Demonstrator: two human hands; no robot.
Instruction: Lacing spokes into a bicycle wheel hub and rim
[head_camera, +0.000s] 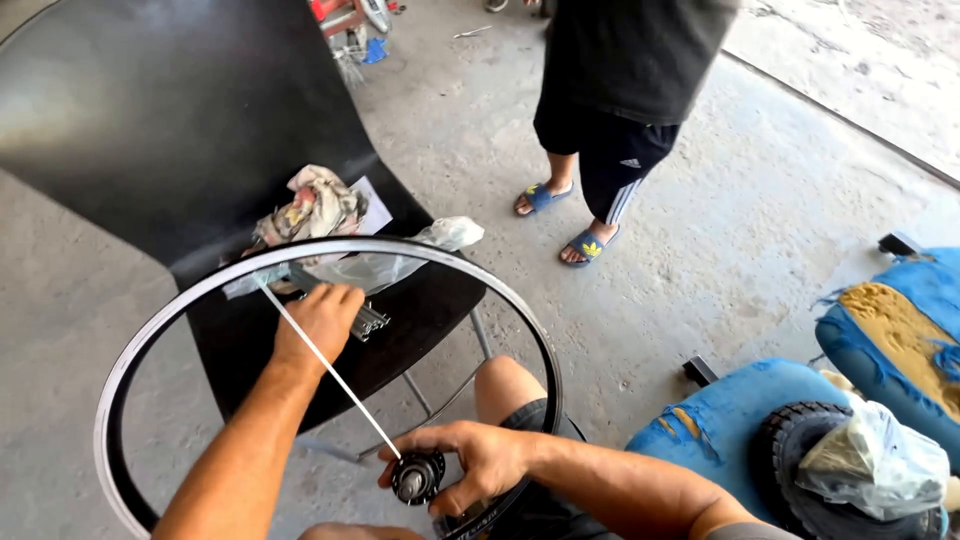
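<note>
Nearest, the right hand (480, 462) has its grip closed around a dark wheel hub (417, 477), fingers curled over its flange, just above the person's bare knee (505, 388). A single thin spoke (330, 368) runs from the hub up and to the left toward the inside of the rim. The left hand (318, 318) reaches farther out, its grip narrow, fingertips down on a bundle of loose spokes (366, 320) lying on the seat of a black chair (180, 130); whether it pinches one I cannot tell. The bare wheel rim (330, 248) rings both hands, standing in front of the chair. On the seat beyond lie a crumpled rag (312, 208) and a clear plastic bag (400, 255). To the near right sits a small tyre (790, 450) against torn blue cushions (900, 320). Farthest, another person's legs (590, 170) in blue sandals (588, 245) stand on the concrete floor (700, 260).
</note>
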